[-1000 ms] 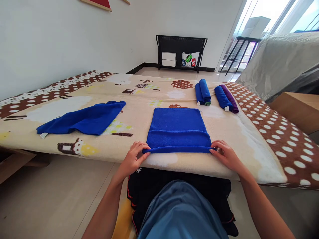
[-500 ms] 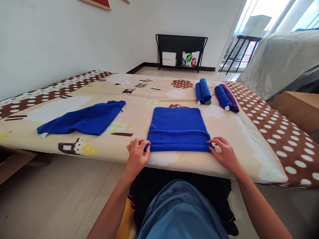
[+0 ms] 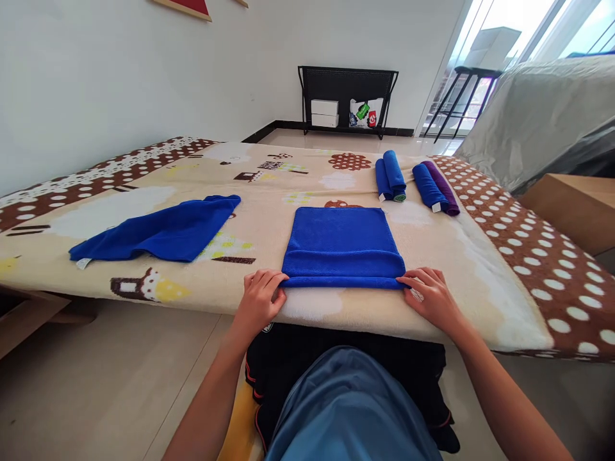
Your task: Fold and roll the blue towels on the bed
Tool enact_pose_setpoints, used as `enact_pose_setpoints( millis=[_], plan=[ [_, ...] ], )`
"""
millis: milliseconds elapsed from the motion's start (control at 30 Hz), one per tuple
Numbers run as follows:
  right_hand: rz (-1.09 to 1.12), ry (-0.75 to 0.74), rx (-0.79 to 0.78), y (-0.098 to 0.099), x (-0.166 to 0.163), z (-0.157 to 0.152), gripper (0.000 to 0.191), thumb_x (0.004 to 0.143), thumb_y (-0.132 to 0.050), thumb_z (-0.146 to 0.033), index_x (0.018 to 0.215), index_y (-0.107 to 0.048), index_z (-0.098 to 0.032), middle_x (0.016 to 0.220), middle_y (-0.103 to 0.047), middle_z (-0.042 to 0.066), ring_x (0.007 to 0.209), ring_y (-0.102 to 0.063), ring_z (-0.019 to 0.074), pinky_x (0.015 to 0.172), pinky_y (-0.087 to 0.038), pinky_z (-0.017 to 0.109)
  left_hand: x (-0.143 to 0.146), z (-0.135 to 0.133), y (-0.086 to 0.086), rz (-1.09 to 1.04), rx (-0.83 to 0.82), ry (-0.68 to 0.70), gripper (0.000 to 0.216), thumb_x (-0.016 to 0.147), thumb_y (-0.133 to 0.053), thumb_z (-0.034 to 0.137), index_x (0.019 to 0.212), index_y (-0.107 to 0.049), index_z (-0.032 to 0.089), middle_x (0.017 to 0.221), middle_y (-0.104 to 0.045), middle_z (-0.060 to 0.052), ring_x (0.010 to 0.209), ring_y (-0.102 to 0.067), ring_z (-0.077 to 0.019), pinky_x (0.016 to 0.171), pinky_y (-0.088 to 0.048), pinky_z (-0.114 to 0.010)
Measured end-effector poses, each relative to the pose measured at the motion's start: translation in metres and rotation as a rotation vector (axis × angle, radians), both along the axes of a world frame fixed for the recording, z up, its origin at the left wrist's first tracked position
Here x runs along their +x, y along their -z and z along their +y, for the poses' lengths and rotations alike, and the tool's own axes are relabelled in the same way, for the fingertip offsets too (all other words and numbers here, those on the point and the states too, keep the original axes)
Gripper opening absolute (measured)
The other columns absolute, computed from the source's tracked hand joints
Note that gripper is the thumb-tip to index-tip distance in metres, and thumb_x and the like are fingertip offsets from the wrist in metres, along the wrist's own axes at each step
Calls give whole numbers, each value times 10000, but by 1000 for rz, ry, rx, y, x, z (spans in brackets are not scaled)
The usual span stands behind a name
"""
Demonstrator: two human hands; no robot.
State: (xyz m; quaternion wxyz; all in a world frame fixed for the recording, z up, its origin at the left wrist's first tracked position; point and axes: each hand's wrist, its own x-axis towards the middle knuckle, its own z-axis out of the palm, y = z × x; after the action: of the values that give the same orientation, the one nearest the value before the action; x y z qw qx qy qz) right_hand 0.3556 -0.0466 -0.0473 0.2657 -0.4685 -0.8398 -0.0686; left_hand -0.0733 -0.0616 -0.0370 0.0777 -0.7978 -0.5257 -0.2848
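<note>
A blue towel (image 3: 343, 234) lies flat in front of me, its near edge turned over into a narrow roll. My left hand (image 3: 262, 294) pinches the left end of that roll between thumb and fingers. At the opposite end, my right hand (image 3: 427, 296) is closed on the roll in the same way. Another blue towel (image 3: 163, 230) lies loosely crumpled to the left, with a white tag at its corner. Beyond my right hand are two rolled blue towels (image 3: 391, 176) side by side, and a blue roll (image 3: 430, 186) against a purple roll (image 3: 446, 189).
Everything rests on a patterned beige blanket (image 3: 269, 221) with brown polka-dot borders. A cardboard box (image 3: 571, 208) and a plastic-covered bulky object (image 3: 533, 115) stand at the right. A black rack (image 3: 348, 83) with white boxes is by the far wall.
The near edge of the towel is rolled slightly further away from me. My fingers have shifted over the ends of the roll, still holding both.
</note>
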Motion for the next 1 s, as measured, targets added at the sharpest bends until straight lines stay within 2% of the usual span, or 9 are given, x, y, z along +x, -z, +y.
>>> enact_pose_setpoints(
  millis=[133,433,533,600,667,733,867,933,1000],
  plan=[
    [10,56,20,0,-7,5,232,883,-512,-175,1005,-705,-218,1047,-674,59,990,-593,211,917,-412,390,6,5,-4,-22,-2,-54,239,840,-512,109,981,-660,233,1015,-723,-48,1023,-611,-252,977,-370,-438],
    [-8,36,-102,-6,-13,5,174,853,-468,-144,876,-631,-201,951,-635,50,939,-539,205,899,-374,393,-2,2,-16,-183,-221,29,165,813,-459,158,858,-606,219,864,-677,-15,844,-596,-207,907,-377,-419],
    [-21,165,-32,-6,-21,7,146,832,-514,-159,883,-645,-199,999,-636,60,962,-542,224,900,-376,412,9,3,-13,-200,-218,-150,173,812,-489,164,911,-625,209,903,-687,-37,880,-603,-240,886,-383,-449],
    [-20,245,25,-8,-30,8,198,806,-538,-146,953,-660,-199,1053,-638,73,998,-546,245,907,-384,426,24,1,-12,-135,-118,-327,229,808,-520,151,993,-648,200,1025,-687,-85,1012,-586,-307,890,-376,-489],
    [-12,252,58,-12,-43,7,314,795,-530,-109,1063,-665,-200,1119,-640,85,1040,-551,257,926,-395,433,45,-1,-13,-53,-3,-396,323,806,-529,111,1092,-651,196,1179,-654,-124,1130,-544,-356,920,-369,-524],
    [6,157,51,-17,-62,5,376,826,-507,-86,1147,-659,-209,1181,-642,83,1090,-558,250,968,-403,428,67,-1,-14,-15,54,-275,386,827,-512,69,1169,-633,200,1272,-622,-128,1193,-533,-343,972,-374,-523],
    [43,-122,-21,-21,-101,2,353,947,-456,-114,1205,-664,-232,1210,-670,56,1119,-589,210,999,-431,400,100,4,-11,-6,45,176,380,904,-467,38,1227,-602,187,1235,-662,-92,1173,-588,-239,1029,-430,-414],
    [88,-185,-12,-17,-111,1,352,973,-438,-112,1218,-666,-221,1189,-686,57,1093,-606,201,978,-454,393,105,8,-6,-29,56,254,331,937,-463,59,1210,-610,176,1183,-688,-81,1119,-614,-221,1013,-459,-390],
    [148,-207,23,-13,-113,1,333,986,-445,-117,1216,-670,-206,1166,-697,62,1066,-618,196,960,-470,388,101,10,-2,-60,74,255,284,966,-471,97,1194,-623,172,1159,-697,-81,1105,-623,-221,996,-477,-386]
  ],
)
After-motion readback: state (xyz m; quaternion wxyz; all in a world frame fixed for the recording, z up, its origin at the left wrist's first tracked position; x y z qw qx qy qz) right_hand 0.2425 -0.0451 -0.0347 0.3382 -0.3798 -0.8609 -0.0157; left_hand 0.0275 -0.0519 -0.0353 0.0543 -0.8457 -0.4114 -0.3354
